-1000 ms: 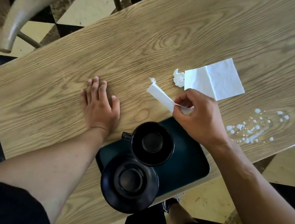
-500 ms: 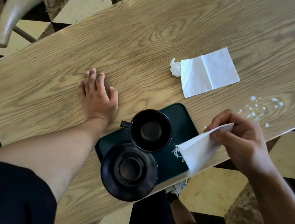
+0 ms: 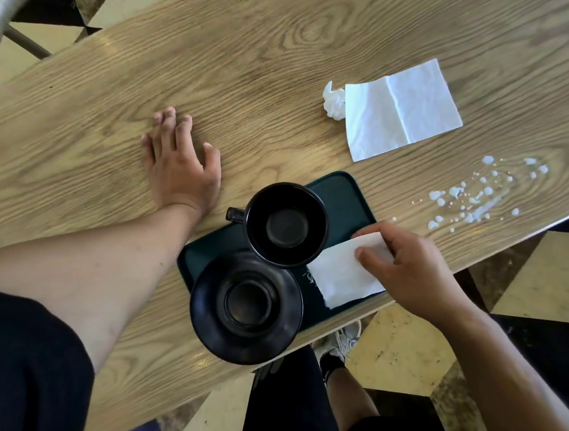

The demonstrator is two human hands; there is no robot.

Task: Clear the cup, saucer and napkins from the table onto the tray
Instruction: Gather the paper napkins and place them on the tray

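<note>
Right hand (image 3: 415,269) pinches a napkin (image 3: 345,277) on the tray (image 3: 344,203) at the surface's near edge. Remaining flat napkin (image 3: 401,109) and crumpled wad (image 3: 333,104) lie beyond it toward the far edge. Left hand (image 3: 182,165) lies flat, farther off.

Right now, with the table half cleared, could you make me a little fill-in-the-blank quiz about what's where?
1. The right hand holds a white napkin over the dark ____.
2. The black cup stands on the tray, its handle pointing toward the ____ hand.
3. The left hand rests flat on the wooden ____.
4. Beside the flat napkin lies a small ____ wad of paper.

Missing words: tray; left; table; crumpled
</note>
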